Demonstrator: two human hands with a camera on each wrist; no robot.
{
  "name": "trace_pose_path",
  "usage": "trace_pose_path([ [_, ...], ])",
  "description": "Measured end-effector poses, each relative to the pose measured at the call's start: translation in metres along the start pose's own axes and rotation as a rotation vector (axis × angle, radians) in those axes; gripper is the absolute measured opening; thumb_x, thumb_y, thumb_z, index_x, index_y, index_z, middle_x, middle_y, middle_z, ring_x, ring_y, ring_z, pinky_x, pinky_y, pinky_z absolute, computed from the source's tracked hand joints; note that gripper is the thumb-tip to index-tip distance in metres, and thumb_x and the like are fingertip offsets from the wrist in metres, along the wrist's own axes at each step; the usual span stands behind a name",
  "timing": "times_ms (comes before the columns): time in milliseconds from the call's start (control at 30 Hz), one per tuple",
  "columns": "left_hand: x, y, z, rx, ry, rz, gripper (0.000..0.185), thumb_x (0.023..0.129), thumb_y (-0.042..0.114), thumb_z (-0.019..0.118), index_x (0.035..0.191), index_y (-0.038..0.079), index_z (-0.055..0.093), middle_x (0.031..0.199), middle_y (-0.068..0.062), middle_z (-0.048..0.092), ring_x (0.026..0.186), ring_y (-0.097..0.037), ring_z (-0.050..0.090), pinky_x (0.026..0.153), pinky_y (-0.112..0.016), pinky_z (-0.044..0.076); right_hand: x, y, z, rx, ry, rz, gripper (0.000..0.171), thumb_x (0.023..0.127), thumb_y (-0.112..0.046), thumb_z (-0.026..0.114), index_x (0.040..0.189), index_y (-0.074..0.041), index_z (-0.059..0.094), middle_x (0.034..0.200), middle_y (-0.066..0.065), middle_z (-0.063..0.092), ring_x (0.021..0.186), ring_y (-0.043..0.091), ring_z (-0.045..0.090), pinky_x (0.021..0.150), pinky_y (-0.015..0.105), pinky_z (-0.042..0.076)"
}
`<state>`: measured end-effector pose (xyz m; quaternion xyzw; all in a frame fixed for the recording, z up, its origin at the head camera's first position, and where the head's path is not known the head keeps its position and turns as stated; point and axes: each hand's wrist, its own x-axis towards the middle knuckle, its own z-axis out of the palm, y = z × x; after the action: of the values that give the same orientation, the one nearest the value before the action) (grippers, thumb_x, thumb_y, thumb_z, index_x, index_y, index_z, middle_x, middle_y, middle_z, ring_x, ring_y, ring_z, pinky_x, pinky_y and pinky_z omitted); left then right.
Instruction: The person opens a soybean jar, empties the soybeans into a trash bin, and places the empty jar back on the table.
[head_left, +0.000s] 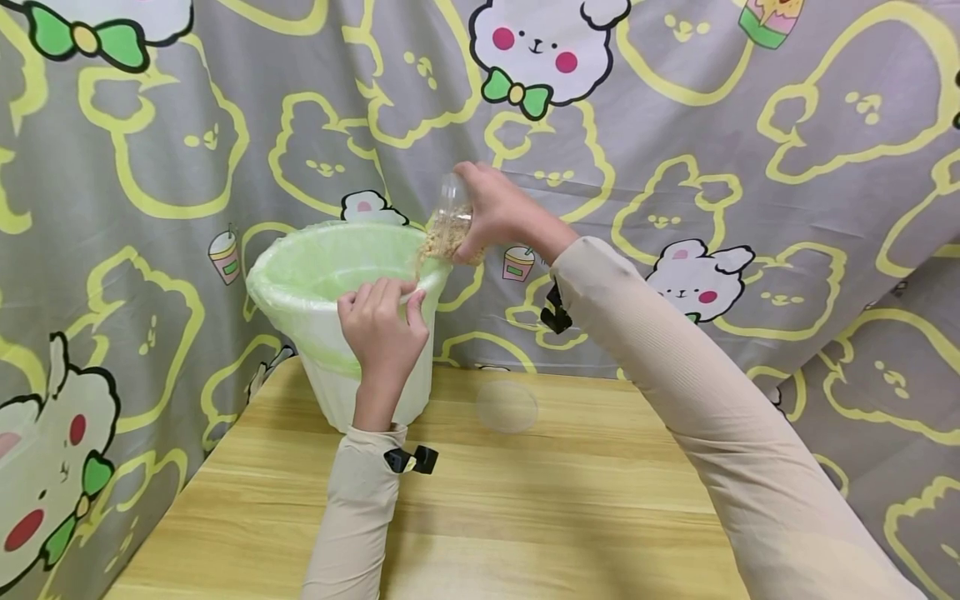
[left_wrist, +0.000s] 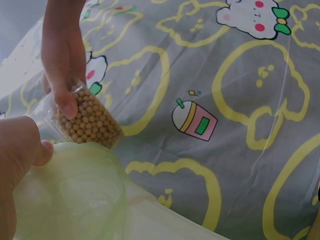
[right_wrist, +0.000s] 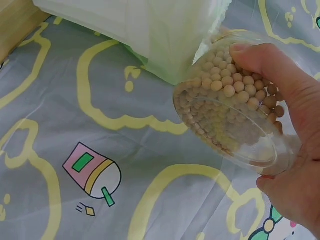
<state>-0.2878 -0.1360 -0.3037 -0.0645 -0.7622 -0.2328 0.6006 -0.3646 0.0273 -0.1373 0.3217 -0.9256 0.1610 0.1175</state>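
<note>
Fingers and thumb of the right hand [head_left: 495,208] are curled round a clear plastic jar [head_left: 452,196], and by the left hand [head_left: 386,325] the near right part of the rim of a white bin [head_left: 335,398] is gripped, its fingers folded over the edge. The jar is held tilted at the right side of the rim, above the level of the table [head_left: 570,508]; small round beige balls [right_wrist: 229,91] are contained in it, and a blurred beige streak is seen just below it in the head view. The bin is lined with a thin pale green bag [head_left: 322,262], which is draped over the rim, and is placed near the far left corner of the table. A clear round disc [head_left: 507,407] is laid flat near the far edge, to the right of the bin. The table is backed by a grey patterned curtain [head_left: 435,142].
</note>
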Motion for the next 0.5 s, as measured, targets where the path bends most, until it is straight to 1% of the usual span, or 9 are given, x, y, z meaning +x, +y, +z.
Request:
trace_pose_path([
  [100,0.0,0.0,0.0,0.0,0.002,0.0,0.01,0.087,0.016,0.075,0.088,0.006,0.076,0.081,-0.008,0.075,0.079,-0.031,0.066,0.083,-0.047,0.042,0.0,-0.003,0.0,-0.013,-0.005,-0.009,0.119,0.057,-0.024,0.094,0.155,-0.003,0.03,0.145,0.019,0.046,0.127,0.03,0.048,0.109,0.041,0.045],
  [333,0.0,0.001,0.0,-0.001,0.003,-0.004,0.009,0.087,0.016,0.075,0.088,0.006,0.076,0.081,-0.008,0.075,0.079,-0.03,0.066,0.083,-0.047,0.042,0.001,-0.01,-0.001,-0.08,-0.026,-0.016,0.119,0.059,-0.025,0.093,0.156,-0.005,0.028,0.144,0.017,0.045,0.128,0.031,0.046,0.107,0.041,0.045],
  [500,0.0,0.0,0.0,-0.001,0.005,-0.003,0.009,0.087,0.015,0.075,0.087,0.006,0.075,0.081,-0.008,0.075,0.079,-0.031,0.066,0.083,-0.047,0.042,0.002,-0.014,-0.001,-0.107,-0.033,-0.02,0.119,0.06,-0.026,0.093,0.157,-0.005,0.028,0.148,0.017,0.043,0.135,0.031,0.042,0.112,0.041,0.042],
])
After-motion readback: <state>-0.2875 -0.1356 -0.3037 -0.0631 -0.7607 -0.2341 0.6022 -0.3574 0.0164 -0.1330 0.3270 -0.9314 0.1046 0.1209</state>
